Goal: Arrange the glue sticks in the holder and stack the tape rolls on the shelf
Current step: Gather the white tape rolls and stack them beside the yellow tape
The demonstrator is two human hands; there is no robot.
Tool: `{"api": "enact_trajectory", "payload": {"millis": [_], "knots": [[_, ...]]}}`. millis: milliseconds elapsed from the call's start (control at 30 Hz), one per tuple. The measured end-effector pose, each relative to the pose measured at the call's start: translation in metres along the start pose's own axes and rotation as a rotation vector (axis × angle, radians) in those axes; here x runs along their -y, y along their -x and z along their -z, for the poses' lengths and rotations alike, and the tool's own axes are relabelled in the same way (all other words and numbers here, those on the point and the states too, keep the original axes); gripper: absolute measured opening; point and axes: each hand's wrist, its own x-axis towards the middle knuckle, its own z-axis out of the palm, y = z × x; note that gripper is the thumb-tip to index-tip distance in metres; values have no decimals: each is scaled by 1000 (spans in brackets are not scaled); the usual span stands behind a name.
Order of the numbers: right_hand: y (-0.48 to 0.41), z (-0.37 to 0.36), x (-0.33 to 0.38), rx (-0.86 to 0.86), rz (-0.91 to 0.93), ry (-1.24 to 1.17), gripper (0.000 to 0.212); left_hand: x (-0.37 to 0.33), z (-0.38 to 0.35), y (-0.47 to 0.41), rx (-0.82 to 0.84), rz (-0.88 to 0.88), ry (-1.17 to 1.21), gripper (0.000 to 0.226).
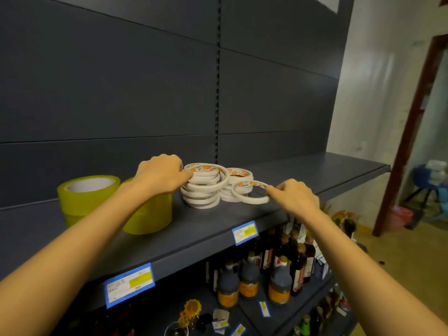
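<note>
Two stacks of white tape rolls (202, 187) sit mid-frame on the shelf (194, 229), the rolls too many to count surely. Right hand (294, 196) pinches one loose roll (251, 192), tilted against the shorter stack just left of it. Left hand (161, 174) grips the taller stack's top with curled fingers. Two yellow rolls (87, 192) stand at left.

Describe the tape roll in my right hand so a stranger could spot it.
On the dark grey shelf, right of the yellow tape rolls, thin white rolls sit in two stacks. Yours is the single roll tilted before the right stack, pinched by the right hand, not lying flat.
</note>
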Motion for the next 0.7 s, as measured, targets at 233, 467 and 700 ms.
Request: {"api": "enact_trajectory", "payload": {"millis": [233, 467, 700], "knots": [[-80, -15, 13, -18, 103, -21, 48, -16, -12, -59, -42, 6, -24, 46], [-126, -37, 10, 84, 168, 53, 53, -39, -25, -97, -72, -1, -70, 46], [-158, -33, -25, 88, 270, -70, 62, -70, -45, -117, -58, 65, -143, 45]]}}
